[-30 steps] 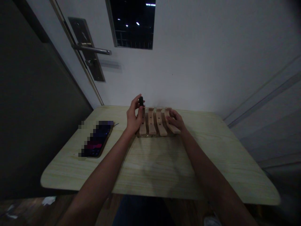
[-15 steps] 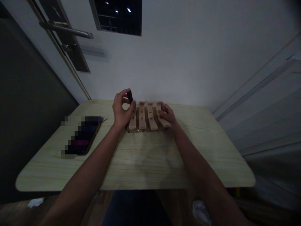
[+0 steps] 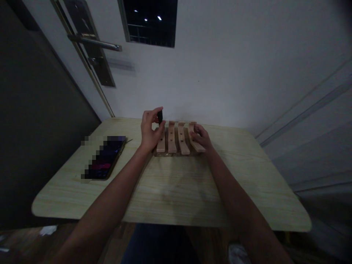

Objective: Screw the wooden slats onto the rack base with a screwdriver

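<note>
Several curved wooden pieces [image 3: 172, 137], each with a raised far end and dark holes, stand side by side on a low brownish base [image 3: 176, 154]. My left hand [image 3: 150, 131] pinches a small black block-like object [image 3: 160, 116] upright between thumb and fingers, just above the far end of the leftmost wooden piece [image 3: 161, 146]. Its thumb covers part of that piece. My right hand [image 3: 202, 138] is closed around the side of the rightmost wooden piece [image 3: 195, 143], thumb across it. That piece tilts out to the right. Its fingers are partly hidden.
A phone [image 3: 108, 157], partly pixelated, lies on the pale wooden table [image 3: 170, 198] to the left. Behind the table rises a white door [image 3: 220, 73] with a metal handle [image 3: 101, 44] and a dark window [image 3: 151, 22]. Rounded table edge in front.
The whole view has shifted, so everything appears a little further right and slightly lower. Both hands keep nearly the same grips and places at the wooden pieces.
</note>
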`<state>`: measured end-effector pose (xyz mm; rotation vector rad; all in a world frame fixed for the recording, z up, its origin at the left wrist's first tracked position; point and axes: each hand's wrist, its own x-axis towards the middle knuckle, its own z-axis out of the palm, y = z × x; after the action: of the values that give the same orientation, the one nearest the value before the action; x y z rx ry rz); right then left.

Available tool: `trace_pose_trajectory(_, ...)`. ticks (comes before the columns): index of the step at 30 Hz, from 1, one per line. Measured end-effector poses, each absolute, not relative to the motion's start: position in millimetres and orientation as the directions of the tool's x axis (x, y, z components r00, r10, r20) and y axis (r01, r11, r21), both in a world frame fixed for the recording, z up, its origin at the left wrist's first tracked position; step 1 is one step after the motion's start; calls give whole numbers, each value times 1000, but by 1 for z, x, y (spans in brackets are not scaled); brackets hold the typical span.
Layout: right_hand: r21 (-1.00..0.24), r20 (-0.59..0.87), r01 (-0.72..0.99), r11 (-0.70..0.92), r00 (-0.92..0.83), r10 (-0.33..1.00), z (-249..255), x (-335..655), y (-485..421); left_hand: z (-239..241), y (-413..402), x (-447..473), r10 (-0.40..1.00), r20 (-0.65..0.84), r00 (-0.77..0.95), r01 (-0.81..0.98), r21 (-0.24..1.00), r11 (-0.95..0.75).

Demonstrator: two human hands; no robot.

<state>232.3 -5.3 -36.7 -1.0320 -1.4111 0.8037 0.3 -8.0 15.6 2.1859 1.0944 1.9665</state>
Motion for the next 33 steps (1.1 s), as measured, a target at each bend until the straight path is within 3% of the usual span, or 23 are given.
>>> trace_pose_trajectory(9, -921, 375, 140, 364, 56, 925, -33, 231, -8, 15, -13, 5, 568, 821, 63, 272, 533, -801)
trace_pose_trajectory(16, -923, 365, 155, 353, 50, 930, -33, 233, -6, 19, -11, 1, 501, 865, -23, 490, 446, -749)
trace_pose_trajectory(25, -928, 351, 155, 339, 58, 935, -36, 233, -4, 15, -13, 3, 564, 824, 50, 379, 507, -774)
trace_pose_trajectory(33, -923, 366, 155, 351, 79, 927, -34, 231, -6, 23, -13, 1, 498, 867, -11, 470, 444, -763)
